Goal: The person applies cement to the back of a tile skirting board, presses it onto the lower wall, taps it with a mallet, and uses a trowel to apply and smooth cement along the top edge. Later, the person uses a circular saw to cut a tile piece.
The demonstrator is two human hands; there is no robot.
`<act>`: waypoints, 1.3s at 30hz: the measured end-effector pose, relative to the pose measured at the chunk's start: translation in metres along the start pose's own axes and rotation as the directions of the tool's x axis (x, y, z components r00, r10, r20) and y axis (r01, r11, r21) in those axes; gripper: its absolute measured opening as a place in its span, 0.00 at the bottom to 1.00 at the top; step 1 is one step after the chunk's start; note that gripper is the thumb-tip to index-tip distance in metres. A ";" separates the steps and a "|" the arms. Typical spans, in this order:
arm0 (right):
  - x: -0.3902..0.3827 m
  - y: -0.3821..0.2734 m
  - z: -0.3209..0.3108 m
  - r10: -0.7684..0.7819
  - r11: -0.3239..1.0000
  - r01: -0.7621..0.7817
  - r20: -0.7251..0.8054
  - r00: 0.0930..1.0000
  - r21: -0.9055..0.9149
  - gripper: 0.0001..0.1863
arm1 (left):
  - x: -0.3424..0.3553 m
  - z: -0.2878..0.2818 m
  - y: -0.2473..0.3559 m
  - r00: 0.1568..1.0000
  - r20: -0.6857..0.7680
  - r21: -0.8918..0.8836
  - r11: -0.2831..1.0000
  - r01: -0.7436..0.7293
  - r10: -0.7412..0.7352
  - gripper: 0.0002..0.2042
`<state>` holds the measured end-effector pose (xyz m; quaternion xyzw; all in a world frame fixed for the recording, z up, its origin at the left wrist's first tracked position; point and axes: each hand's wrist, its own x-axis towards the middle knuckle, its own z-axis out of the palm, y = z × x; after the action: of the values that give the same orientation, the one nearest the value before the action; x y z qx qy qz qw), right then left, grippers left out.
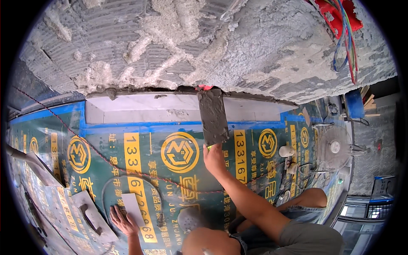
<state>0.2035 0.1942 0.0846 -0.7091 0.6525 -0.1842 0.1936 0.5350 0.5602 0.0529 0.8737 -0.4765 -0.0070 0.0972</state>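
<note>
My right hand [214,159] grips a flat trowel [212,117], its blade coated with wet grey mortar and its tip at the dark gap below the rough, mortar-streaked wall [148,46]. Something red [205,87] shows at that tip. A white marbled strip [136,104] runs along the wall's foot, behind the blade. My left hand [122,219] is open, fingers spread on the printed green floor sheeting [170,191], beside a small pale rectangular piece [134,208]. A notched-looking steel trowel [95,214] with a dark handle lies just left of that hand.
A floor fan [335,146], white containers [287,151] and a blue object [353,104] are at the right. Wires [348,46] hang from a red wall box. A cord [106,159] crosses the sheeting. Another tool [38,165] is at far left. My bent knees [208,242] are at the bottom.
</note>
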 end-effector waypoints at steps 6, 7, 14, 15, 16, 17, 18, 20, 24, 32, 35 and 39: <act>-0.005 -0.007 -0.056 0.310 0.940 -0.244 0.294 0.904 -0.240 0.20 | 0.001 0.002 -0.001 0.999 -0.029 0.014 0.999 -0.034 0.035 0.31; -0.007 -0.007 -0.072 0.307 0.933 -0.223 0.301 0.903 -0.282 0.19 | 0.001 0.002 -0.001 0.999 -0.031 0.015 0.999 -0.031 0.032 0.31; -0.046 -0.009 -0.104 0.120 0.992 -0.113 0.131 0.984 -0.060 0.24 | 0.000 0.002 -0.003 1.000 -0.016 0.036 0.999 -0.024 0.025 0.32; -0.046 -0.009 -0.093 0.275 0.960 -0.260 0.188 0.943 -0.101 0.24 | -0.001 0.002 -0.003 1.000 -0.004 0.042 0.999 -0.017 0.017 0.32; -0.046 -0.010 -0.081 0.322 0.946 -0.323 0.199 0.925 -0.029 0.25 | -0.001 0.002 -0.003 1.000 0.008 0.029 1.000 -0.011 0.011 0.32; -0.043 -0.011 -0.067 0.265 0.963 -0.270 0.123 0.956 0.018 0.26 | -0.002 0.002 -0.003 1.000 0.014 0.028 1.000 -0.009 0.009 0.32; -0.037 -0.013 -0.052 0.237 0.969 -0.240 0.051 0.970 0.059 0.26 | -0.002 0.002 -0.003 1.000 0.017 0.025 1.000 -0.008 0.007 0.32; -0.023 -0.017 -0.026 0.271 0.956 -0.276 0.058 0.961 0.097 0.29 | -0.002 0.002 -0.003 1.000 0.012 0.022 1.000 -0.003 0.003 0.32; -0.007 -0.044 0.015 0.164 0.951 -0.136 -0.082 0.983 0.279 0.40 | -0.001 0.002 -0.002 1.000 0.021 0.036 0.999 -0.007 0.006 0.32; -0.011 -0.083 -0.019 0.406 0.887 -0.433 0.180 0.896 0.159 0.37 | 0.001 0.000 -0.001 0.999 0.037 0.058 0.998 -0.001 -0.001 0.32; -0.026 -0.070 -0.060 0.328 0.941 -0.337 0.175 0.928 0.020 0.33 | 0.001 0.000 -0.001 1.000 0.016 0.044 0.999 -0.014 0.013 0.32; -0.046 -0.046 -0.093 0.298 0.951 -0.270 0.215 0.930 -0.150 0.29 | 0.000 0.000 -0.002 0.999 0.018 0.059 0.998 -0.028 0.027 0.31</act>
<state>0.1914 0.2401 0.1872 -0.6341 0.7305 -0.0303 0.2517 0.5364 0.5609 0.0531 0.8696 -0.4892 0.0008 0.0670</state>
